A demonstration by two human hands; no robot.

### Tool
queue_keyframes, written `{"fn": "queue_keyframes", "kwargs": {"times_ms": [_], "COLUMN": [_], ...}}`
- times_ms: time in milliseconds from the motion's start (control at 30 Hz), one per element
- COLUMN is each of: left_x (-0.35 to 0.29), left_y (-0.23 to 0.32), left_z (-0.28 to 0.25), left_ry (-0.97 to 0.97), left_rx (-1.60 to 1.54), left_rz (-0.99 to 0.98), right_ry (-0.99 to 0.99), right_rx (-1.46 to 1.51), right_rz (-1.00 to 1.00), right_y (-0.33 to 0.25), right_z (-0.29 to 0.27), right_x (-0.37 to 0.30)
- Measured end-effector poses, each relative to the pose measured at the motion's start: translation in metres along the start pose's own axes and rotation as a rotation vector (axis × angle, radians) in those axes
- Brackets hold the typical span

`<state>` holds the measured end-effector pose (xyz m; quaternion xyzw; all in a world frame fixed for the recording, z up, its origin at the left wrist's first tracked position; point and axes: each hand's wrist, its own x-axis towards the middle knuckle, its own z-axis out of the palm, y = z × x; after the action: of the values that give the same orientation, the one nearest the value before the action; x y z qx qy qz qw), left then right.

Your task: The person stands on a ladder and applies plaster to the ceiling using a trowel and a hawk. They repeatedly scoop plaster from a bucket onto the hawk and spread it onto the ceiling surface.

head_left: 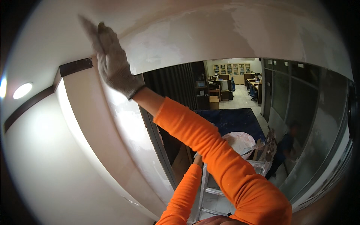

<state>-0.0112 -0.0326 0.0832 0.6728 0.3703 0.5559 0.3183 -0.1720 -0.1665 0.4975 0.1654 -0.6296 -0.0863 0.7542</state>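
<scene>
My right hand (114,62), in a knitted work glove, is raised at the upper left beside the patched wall beam (180,39). Pressed flat against its palm side is a thin greyish-brown sheet-like piece (89,32); motion blurs it and its kind is unclear. Below the orange right sleeve, my left hand (197,155) shows only in part, close to the ladder (204,180); the sleeve covers its fingers. A round tub (240,140) of whitish paste stands by the ladder top, with a paste-smeared putty knife (252,148) at its rim.
A dark blue covered surface (240,118) lies behind the tub. At the right, a person in dark clothes (285,150) stands by the glass partition (296,97). Through the opening, an office shows desks and a bookcase (231,69). A wall ledge with a light strip (75,108) runs along the left.
</scene>
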Motion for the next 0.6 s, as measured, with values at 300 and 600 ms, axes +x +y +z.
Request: {"fn": "queue_keyframes", "kwargs": {"times_ms": [300, 600], "left_x": [0.01, 0.017], "left_y": [0.005, 0.016], "left_z": [0.018, 0.017], "left_ry": [-0.017, -0.013], "left_rx": [-0.027, -0.015], "left_rz": [0.019, 0.034], "right_ry": [0.551, 0.526], "right_rx": [0.099, -0.117], "right_rz": [0.829, 0.082], "right_y": [0.011, -0.048], "right_z": [-0.186, -0.026], "right_x": [0.061, 0.065]}}
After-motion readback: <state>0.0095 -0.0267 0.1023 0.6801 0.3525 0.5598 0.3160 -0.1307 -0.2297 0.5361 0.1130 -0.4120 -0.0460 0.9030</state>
